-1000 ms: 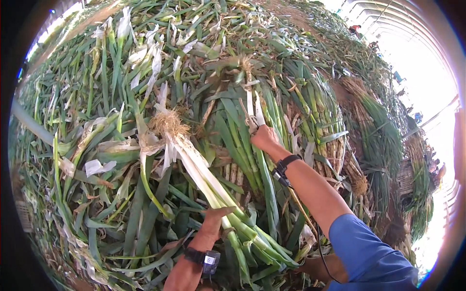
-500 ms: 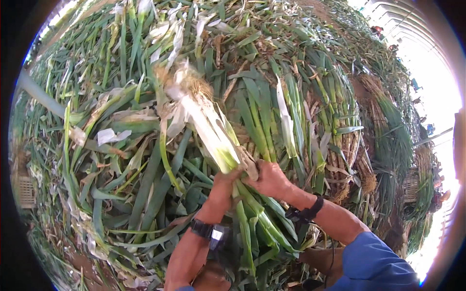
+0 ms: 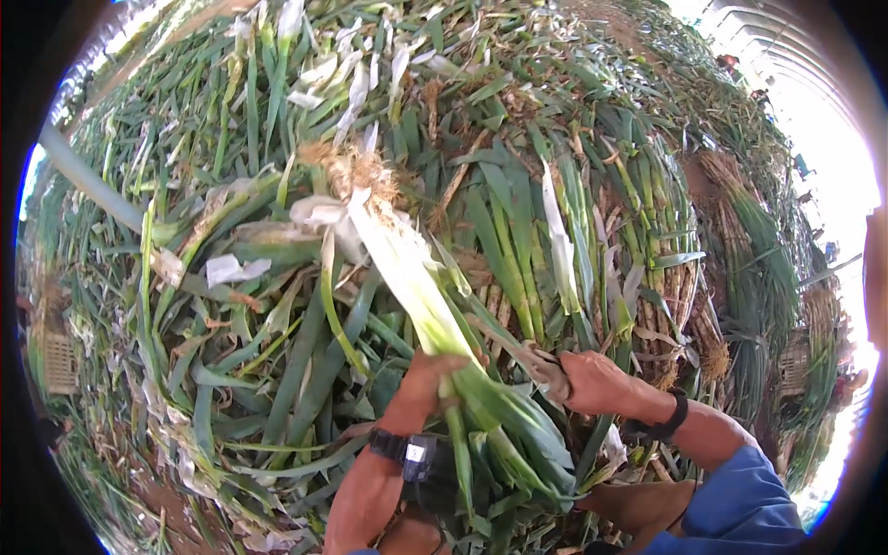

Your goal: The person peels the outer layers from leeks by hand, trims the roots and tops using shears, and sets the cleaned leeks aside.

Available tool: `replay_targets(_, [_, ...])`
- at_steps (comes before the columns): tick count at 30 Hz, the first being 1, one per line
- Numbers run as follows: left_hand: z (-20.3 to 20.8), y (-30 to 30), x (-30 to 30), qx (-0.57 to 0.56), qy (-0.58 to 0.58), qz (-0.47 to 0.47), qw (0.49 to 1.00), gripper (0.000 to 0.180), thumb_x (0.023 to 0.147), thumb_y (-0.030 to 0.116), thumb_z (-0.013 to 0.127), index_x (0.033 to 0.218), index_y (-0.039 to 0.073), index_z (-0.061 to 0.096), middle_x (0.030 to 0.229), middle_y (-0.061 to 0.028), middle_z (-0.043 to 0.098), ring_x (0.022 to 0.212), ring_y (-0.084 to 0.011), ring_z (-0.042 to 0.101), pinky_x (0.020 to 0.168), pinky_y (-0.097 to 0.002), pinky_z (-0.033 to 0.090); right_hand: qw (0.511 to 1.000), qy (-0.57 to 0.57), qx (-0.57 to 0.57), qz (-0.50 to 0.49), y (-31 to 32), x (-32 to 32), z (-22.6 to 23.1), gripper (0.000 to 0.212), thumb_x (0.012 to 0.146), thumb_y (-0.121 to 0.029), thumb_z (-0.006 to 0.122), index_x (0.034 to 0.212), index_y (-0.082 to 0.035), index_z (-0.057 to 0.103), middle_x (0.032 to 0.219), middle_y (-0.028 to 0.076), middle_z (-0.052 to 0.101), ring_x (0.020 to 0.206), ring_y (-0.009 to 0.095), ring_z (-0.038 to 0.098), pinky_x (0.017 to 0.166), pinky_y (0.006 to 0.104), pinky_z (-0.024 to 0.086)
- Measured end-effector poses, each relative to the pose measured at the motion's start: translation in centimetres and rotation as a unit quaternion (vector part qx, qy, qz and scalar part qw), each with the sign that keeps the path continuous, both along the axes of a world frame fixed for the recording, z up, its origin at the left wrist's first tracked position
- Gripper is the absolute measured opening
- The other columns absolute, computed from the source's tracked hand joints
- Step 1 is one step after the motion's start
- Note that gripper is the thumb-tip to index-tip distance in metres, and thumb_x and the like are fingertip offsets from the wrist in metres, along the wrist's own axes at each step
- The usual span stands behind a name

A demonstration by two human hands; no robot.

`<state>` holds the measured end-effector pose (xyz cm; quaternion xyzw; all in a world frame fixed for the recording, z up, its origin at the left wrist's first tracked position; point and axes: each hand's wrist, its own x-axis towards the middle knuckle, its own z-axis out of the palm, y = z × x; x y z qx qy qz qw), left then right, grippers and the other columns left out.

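Note:
A small bunch of large green onions (image 3: 407, 277) slants up the middle, its white stalks and shaggy brown roots pointing away from me. My left hand (image 3: 425, 384) is closed around the stalks where white turns green. From its grip, the green leaves (image 3: 527, 435) fan out toward my lap. To the right, my right hand (image 3: 597, 384) pinches a withered leaf (image 3: 541, 365), which stretches back toward the stalks. Whether the leaf is still attached cannot be made out. Pale loose skin (image 3: 319, 213) hangs beside the root end.
Discarded leaves (image 3: 296, 361) cover the ground on the left and ahead. Rows of green onions (image 3: 657, 287) lie to the right, more bundles (image 3: 740, 222) beyond. Plastic crates (image 3: 61, 363) stand at both sides. A pale pole (image 3: 92, 185) crosses the upper left.
My right hand has moved right, away from the left hand, drawing the withered leaf out from the stalks. The left hand keeps its grip, slightly lower. The blurred roots now look sharper.

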<state>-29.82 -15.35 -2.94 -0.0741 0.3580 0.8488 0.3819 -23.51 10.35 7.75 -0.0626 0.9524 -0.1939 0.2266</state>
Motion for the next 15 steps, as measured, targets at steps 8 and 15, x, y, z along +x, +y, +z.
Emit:
replay_targets(8, [9.3, 1.3, 3.1, -0.152, 0.030, -0.103, 0.983, 0.050, 0.079, 0.034, 0.057, 0.118, 0.001, 0.056, 0.111, -0.0161, 0.062, 0.106, -0.0317, 0.059, 0.091, -0.0462, 0.049, 0.917, 0.368, 0.062, 0.143, -1.6, -4.6, 0.2, 0.015, 0.071, -0.019, 0.063, 0.065, -0.006, 0.059, 0.056, 0.010, 0.056, 0.049, 0.030, 0.058, 0.039, 0.0424, 0.043])
replay_targets(15, [19.8, 4.6, 6.8, -0.277, 0.011, -0.125, 0.953, 0.044, 0.090, 0.030, 0.055, 0.124, 0.001, 0.055, 0.115, -0.0155, 0.058, 0.100, -0.0332, 0.057, 0.080, -0.0432, 0.051, 0.962, 0.184, -0.057, -0.193, 0.3, 0.3, 9.3, 0.024, 0.070, -0.014, 0.062, 0.086, 0.003, 0.061, 0.080, 0.023, 0.067, 0.077, 0.039, 0.068, 0.065, 0.0481, 0.054])
